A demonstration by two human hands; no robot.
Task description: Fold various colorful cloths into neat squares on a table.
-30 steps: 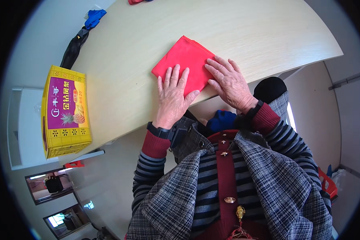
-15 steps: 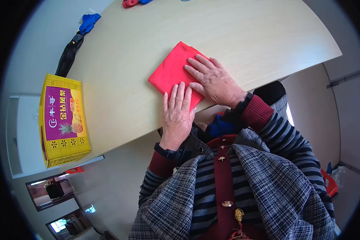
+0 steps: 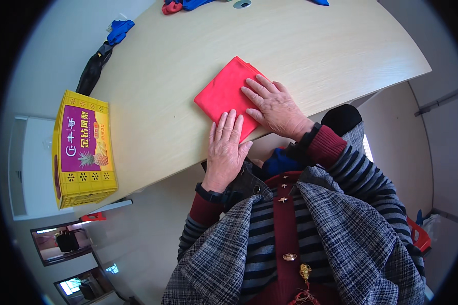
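Note:
A folded red cloth (image 3: pixel 221 91) lies flat on the pale table near its front edge, turned at an angle with layered edges along its far right side. My left hand (image 3: pixel 225 150) rests on its near left part, fingers stretched out and pointing away from me. My right hand (image 3: pixel 277 107) lies flat on the cloth's right side, fingers extended toward the upper left. Both palms are down, and nothing is gripped in either. The cloth's near corner is partly hidden under and between my hands.
A yellow and purple carton (image 3: pixel 84 150) with a pineapple picture stands at the table's (image 3: pixel 152 147) left edge. Beyond it lie a black item (image 3: pixel 92 71) and a blue cloth (image 3: pixel 120 31). At the far edge are red and blue cloths (image 3: pixel 196 4) and a small round object (image 3: pixel 242 4).
The view has shifted slightly, bringing more of the far table edge into sight. Both hands stay flat on the red cloth in nearly the same places.

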